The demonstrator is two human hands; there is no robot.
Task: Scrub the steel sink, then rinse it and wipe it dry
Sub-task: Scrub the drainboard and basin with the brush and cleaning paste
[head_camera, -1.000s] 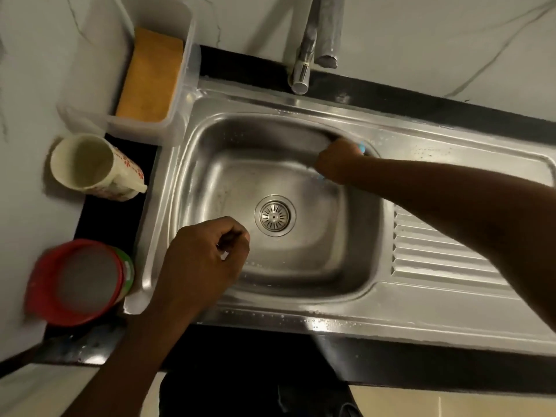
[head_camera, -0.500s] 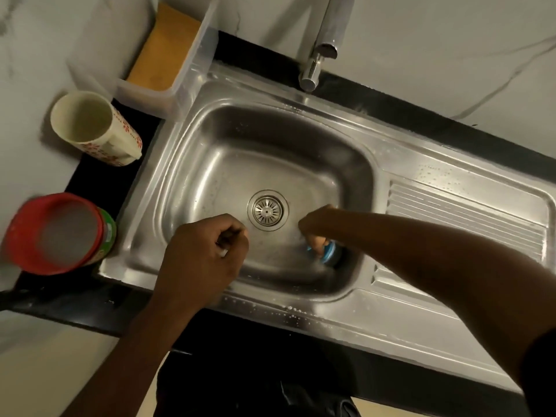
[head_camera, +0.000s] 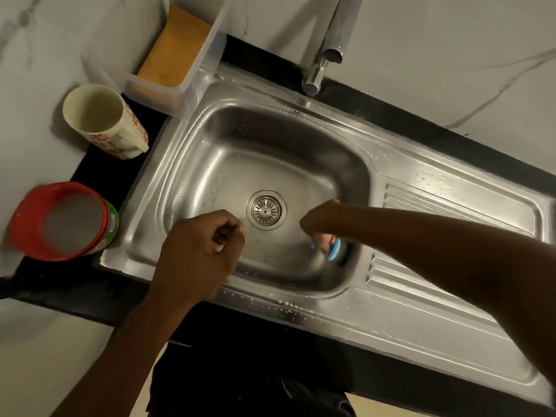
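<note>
Scrub step. Right hand [head_camera: 320,224] fingers clamp a blue scrubber [head_camera: 334,251], probably a sponge, against the steel sink [head_camera: 270,164] basin's near-right corner. Left hand [head_camera: 195,254] fisted over the near rim, apparently empty. Press firmly, overlap strokes outward from fingertips toward drain strainer [head_camera: 266,209].

Right hand [head_camera: 320,224] presses blue scrubber [head_camera: 334,249] against sink [head_camera: 301,145] wall.

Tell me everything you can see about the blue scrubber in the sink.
The scrubber is mostly hidden: only a small blue piece with a paler edge shows below the right hand, whose fingers are closed on it. It is pressed against the basin's near right corner, right of the drain. Its full shape and material cannot be told.
</note>
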